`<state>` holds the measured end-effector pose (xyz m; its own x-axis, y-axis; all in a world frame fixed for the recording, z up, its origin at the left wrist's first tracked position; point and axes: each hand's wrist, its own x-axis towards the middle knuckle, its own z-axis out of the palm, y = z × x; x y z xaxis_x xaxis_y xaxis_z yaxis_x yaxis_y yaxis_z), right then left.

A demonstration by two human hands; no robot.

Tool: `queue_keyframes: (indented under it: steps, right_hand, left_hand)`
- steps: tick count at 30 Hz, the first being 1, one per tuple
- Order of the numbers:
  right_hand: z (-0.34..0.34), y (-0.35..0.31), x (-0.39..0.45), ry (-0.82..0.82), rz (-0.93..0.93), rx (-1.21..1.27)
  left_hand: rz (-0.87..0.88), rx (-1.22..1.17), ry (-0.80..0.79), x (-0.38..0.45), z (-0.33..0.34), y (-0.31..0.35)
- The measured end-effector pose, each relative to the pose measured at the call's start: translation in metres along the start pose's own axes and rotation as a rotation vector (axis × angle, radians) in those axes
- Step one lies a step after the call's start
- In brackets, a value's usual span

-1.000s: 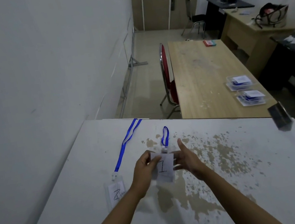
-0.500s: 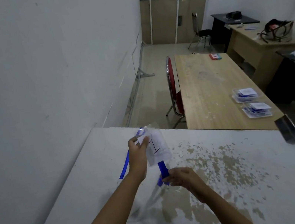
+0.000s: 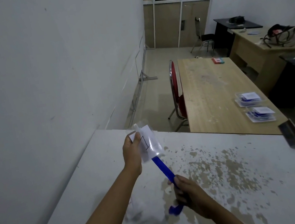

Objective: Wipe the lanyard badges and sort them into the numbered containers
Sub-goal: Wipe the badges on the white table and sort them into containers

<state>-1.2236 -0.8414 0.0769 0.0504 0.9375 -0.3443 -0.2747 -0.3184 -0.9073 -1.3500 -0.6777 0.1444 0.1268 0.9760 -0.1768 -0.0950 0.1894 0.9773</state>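
Observation:
My left hand [image 3: 132, 153] pinches a clear badge holder [image 3: 149, 143] with a paper card marked "1", lifted above the white table [image 3: 253, 191]. Its blue lanyard [image 3: 163, 168] runs taut down to my right hand [image 3: 189, 191], which grips it; the lanyard's end loops out below that fist. A crumpled white wipe [image 3: 136, 210] lies blurred on the table under my left forearm. Two clear containers [image 3: 249, 98] [image 3: 261, 113] holding badges with blue lanyards sit on the wooden table [image 3: 207, 92] beyond.
A white wall runs along the left. A red chair [image 3: 177, 95] stands between the tables. A dark box [image 3: 292, 134] sits at the white table's far right corner. Desks and a bag [image 3: 280, 35] stand at the back right.
The badge has been lifted off the table and turned. My right hand has slid down along the lanyard and pulled it taut. The camera has tilted, and the second badge is no longer seen.

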Motion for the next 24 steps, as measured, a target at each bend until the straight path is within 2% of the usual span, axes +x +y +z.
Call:
queue_keyframes:
  steps: [2, 9, 13, 19, 24]
  right_hand:
    - [-0.006, 0.002, 0.003, 0.002, -0.003, 0.03]
    - [-0.04, -0.006, 0.016, 0.026, 0.024, -0.217]
    - [-0.054, -0.023, 0.015, 0.078, -0.006, -0.519]
    - [-0.057, -0.062, 0.027, 0.071, -0.152, -0.8]
    - [-0.053, -0.089, 0.031, 0.015, -0.217, -0.728]
  left_hand:
    - [-0.013, 0.024, -0.01, 0.004, -0.002, 0.0]
    - [-0.133, 0.141, -0.259, 0.007, -0.006, -0.013]
    - [-0.157, 0.215, -0.346, 0.002, -0.008, -0.017]
    - [-0.214, 0.381, -0.592, -0.01, -0.005, -0.023]
    - [-0.265, 0.363, -0.716, -0.022, -0.005, -0.02]
